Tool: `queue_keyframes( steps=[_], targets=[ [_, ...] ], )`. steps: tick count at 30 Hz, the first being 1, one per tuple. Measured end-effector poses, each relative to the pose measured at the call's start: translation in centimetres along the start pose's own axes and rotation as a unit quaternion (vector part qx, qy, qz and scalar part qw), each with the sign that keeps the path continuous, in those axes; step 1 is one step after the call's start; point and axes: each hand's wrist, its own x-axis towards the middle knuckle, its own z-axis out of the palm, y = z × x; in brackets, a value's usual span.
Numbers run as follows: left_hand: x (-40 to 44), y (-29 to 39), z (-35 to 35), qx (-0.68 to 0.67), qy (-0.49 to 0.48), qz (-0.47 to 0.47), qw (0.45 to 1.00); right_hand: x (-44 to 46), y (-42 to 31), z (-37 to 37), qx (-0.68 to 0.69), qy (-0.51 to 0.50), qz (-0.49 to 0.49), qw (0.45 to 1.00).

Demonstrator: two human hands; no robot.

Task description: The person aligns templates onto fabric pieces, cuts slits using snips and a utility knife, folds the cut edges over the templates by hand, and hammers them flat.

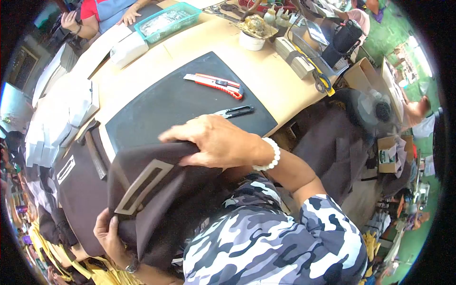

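Dark brown fabric point(175, 183) is raised and folded between my two hands. A pale rectangular frame with a long slot point(144, 186) lies on it. My left hand point(111, 235) pinches the fabric at the frame's lower end, thumb in front. My right hand point(218, 142), with a white bead bracelet point(274, 154) at its wrist, grips the upper edge between thumb and fingers. Beyond it, thread snips with black handles point(240, 111) and a red utility knife point(213, 84) rest on a black cutting mat point(156, 102).
A hammer point(95, 152) lies at the left beside more brown fabric with another pale frame point(66, 169). White stacks point(61, 118) stand behind it. Scissors point(323, 81), a white tub point(251, 42) and a teal basket point(168, 21) are farther back. Another person's hand point(129, 16) rests across the table.
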Motion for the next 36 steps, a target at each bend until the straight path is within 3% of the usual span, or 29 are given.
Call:
queue_keyframes(
  steps=[1, 3, 5, 6, 8, 10, 13, 15, 17, 18, 21, 22, 24, 25, 26, 28, 30, 32, 36],
  targets=[
    [-0.2, 0.0, 0.3, 0.03, -0.01, 0.018, 0.999, -0.6, 0.3, -0.4, -0.052, -0.044, 0.014, 0.998],
    [-0.3, -0.7, 0.2, 0.107, 0.074, 0.047, 0.99, -0.9, 0.5, 0.0, -0.102, -0.092, -0.001, 0.991],
    [-0.6, -0.7, -0.5, 0.195, 0.168, 0.079, 0.963, -0.5, 0.0, 2.7, 0.015, -0.086, -0.042, 0.995],
    [-0.7, -1.1, -2.1, 0.261, 0.219, 0.128, 0.931, 0.1, -0.4, 4.7, 0.069, -0.087, -0.086, 0.99],
    [-1.1, 0.9, -5.9, 0.487, 0.303, 0.217, 0.79, 1.5, -3.1, 8.9, 0.19, -0.146, -0.084, 0.967],
    [-1.5, 4.9, -9.8, 0.559, 0.412, 0.208, 0.689, 3.3, -7.3, 11.0, 0.252, -0.141, -0.146, 0.946],
    [-0.4, 11.8, -11.5, 0.565, 0.484, 0.303, 0.595, 5.6, -11.7, 11.9, 0.345, -0.038, -0.25, 0.904],
    [2.5, 16.0, -10.2, 0.555, 0.464, 0.397, 0.565, 6.7, -12.8, 11.7, 0.351, 0.027, -0.286, 0.891],
    [6.8, 18.6, -8.1, 0.555, 0.413, 0.464, 0.553, 6.9, -11.2, 11.3, 0.275, 0.096, -0.267, 0.919],
    [9.1, 18.7, -7.0, 0.556, 0.384, 0.48, 0.56, 7.0, -9.9, 11.0, 0.236, 0.131, -0.258, 0.928],
    [17.2, 14.8, -3.2, 0.543, 0.293, 0.479, 0.624, 5.1, -5.0, 9.3, 0.137, 0.132, -0.082, 0.978],
    [19.2, 12.4, -1.3, 0.472, 0.272, 0.441, 0.713, 4.0, -3.6, 8.3, 0.105, 0.134, -0.026, 0.985],
    [24.3, 6.5, 0.7, 0.477, 0.26, 0.533, 0.649, 2.0, -0.5, 7.9, 0.021, 0.166, 0.039, 0.985],
    [24.5, 5.1, 3.7, 0.485, 0.246, 0.471, 0.695, 1.0, 0.8, 7.5, -0.017, 0.161, 0.09, 0.983],
    [25.4, 3.5, 5.5, 0.44, 0.201, 0.509, 0.712, 0.0, 1.5, 7.0, -0.047, 0.12, 0.175, 0.976],
    [27.1, 0.5, 7.8, 0.481, 0.173, 0.436, 0.741, -1.3, 3.4, 7.0, -0.106, 0.115, 0.213, 0.965],
    [26.3, -0.3, 10.8, 0.477, 0.186, 0.45, 0.731, -1.6, 4.1, 7.0, -0.117, 0.125, 0.224, 0.959],
    [23.3, -0.2, 12.6, 0.47, 0.144, 0.431, 0.757, -1.7, 4.2, 7.2, -0.129, 0.129, 0.218, 0.959],
    [12.9, -0.5, 15.6, 0.41, -0.105, 0.306, 0.853, -1.2, 3.8, 6.6, -0.073, 0.12, 0.265, 0.954]
  ],
)
